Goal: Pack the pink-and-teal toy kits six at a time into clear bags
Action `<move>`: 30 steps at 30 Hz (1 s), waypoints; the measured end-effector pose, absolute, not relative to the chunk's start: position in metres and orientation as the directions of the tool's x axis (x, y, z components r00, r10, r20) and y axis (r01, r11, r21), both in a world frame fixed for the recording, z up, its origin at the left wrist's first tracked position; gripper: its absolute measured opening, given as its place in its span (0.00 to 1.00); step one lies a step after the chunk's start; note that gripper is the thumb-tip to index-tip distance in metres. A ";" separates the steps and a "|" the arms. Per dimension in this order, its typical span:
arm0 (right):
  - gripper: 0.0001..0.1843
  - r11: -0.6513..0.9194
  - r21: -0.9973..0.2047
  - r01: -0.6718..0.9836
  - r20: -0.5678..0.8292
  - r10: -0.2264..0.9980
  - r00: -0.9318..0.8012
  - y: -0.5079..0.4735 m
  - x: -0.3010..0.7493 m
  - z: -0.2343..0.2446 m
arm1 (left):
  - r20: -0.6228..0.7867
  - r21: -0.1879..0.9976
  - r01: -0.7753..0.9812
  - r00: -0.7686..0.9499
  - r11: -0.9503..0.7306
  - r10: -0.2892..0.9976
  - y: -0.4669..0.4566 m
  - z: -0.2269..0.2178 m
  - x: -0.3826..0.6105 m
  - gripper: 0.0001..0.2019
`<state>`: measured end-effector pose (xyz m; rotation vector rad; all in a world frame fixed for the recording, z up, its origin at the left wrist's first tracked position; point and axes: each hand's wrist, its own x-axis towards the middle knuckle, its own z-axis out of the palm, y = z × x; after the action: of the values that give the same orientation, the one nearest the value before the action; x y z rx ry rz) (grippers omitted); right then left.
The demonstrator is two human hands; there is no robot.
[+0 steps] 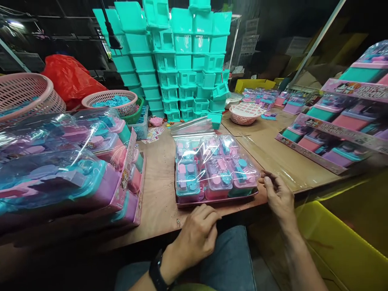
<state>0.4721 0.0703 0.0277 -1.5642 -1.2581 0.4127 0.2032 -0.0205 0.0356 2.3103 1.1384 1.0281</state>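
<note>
A shallow pink cardboard tray lies on the table in front of me. In it sit several small toy boxes with turquoise, pink and purple parts under clear domed lids. A clear plastic bag covers the tray, its loose end stretching away at the back. My right hand is at the tray's right edge, thumb and fingertips drawn together at the side of the bag. Just off the front edge, my left hand hangs with curled fingers; nothing shows in it.
Filled display trays are stacked at left and right. Turquoise bins tower at the back. Pink baskets, a red bag and a basket of printed sheets stand around. A yellow crate is low at right.
</note>
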 end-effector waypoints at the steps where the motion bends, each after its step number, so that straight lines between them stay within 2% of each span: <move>1: 0.37 0.102 -0.855 0.509 0.313 0.883 0.350 0.073 0.475 0.027 | 0.418 0.601 0.525 0.435 -0.602 0.797 -0.017 0.036 0.209 0.12; 5: 0.44 0.280 -0.754 0.593 0.363 0.932 0.021 0.070 0.497 0.011 | 0.375 0.643 0.537 0.401 -0.546 0.836 -0.011 0.032 0.206 0.15; 7: 0.51 0.388 -0.629 0.674 0.423 0.898 -0.123 0.067 0.504 -0.003 | 0.369 0.664 0.551 0.346 -0.505 0.863 -0.014 0.025 0.194 0.14; 9: 0.53 0.427 -0.490 0.760 0.499 0.852 -0.157 0.065 0.503 -0.016 | 0.374 0.678 0.563 0.290 -0.473 0.881 -0.019 0.016 0.182 0.14; 13: 0.39 0.467 -0.327 0.822 0.631 0.755 -0.178 0.068 0.498 -0.021 | 0.406 0.668 0.597 0.208 -0.444 0.890 -0.023 0.004 0.166 0.13; 19: 0.22 0.577 -0.213 0.788 0.597 0.716 -0.362 0.063 0.530 0.001 | 0.472 0.637 0.657 0.082 -0.403 0.878 -0.020 0.015 0.148 0.10; 21: 0.20 0.570 -0.290 0.769 0.566 0.750 -0.342 0.062 0.536 0.009 | 0.508 0.616 0.673 0.057 -0.409 0.859 -0.020 0.022 0.144 0.10; 23: 0.20 0.507 -0.483 0.714 0.537 0.816 -0.216 0.068 0.535 0.016 | 0.538 0.605 0.679 0.036 -0.416 0.842 -0.022 0.027 0.144 0.10; 24: 0.22 0.449 -0.598 0.664 0.500 0.856 -0.129 0.075 0.531 0.019 | 0.546 0.605 0.677 0.029 -0.418 0.837 -0.023 0.028 0.146 0.10; 26: 0.31 0.334 -0.760 0.558 0.400 0.917 -0.004 0.099 0.521 0.022 | 0.550 0.606 0.677 0.022 -0.418 0.835 -0.024 0.027 0.152 0.09; 28: 0.42 0.259 -0.828 0.497 0.313 0.949 0.027 0.135 0.507 0.023 | 0.559 0.591 0.695 0.013 -0.409 0.829 -0.022 0.022 0.157 0.08; 30: 0.47 0.251 -0.844 0.474 0.281 0.960 -0.008 0.175 0.492 0.025 | 0.572 0.561 0.726 0.005 -0.397 0.820 -0.019 0.014 0.160 0.09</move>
<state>0.4917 0.1752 0.0246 -1.3570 -1.6236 0.6794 0.1597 -0.0193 0.0138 2.1498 1.6625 1.3542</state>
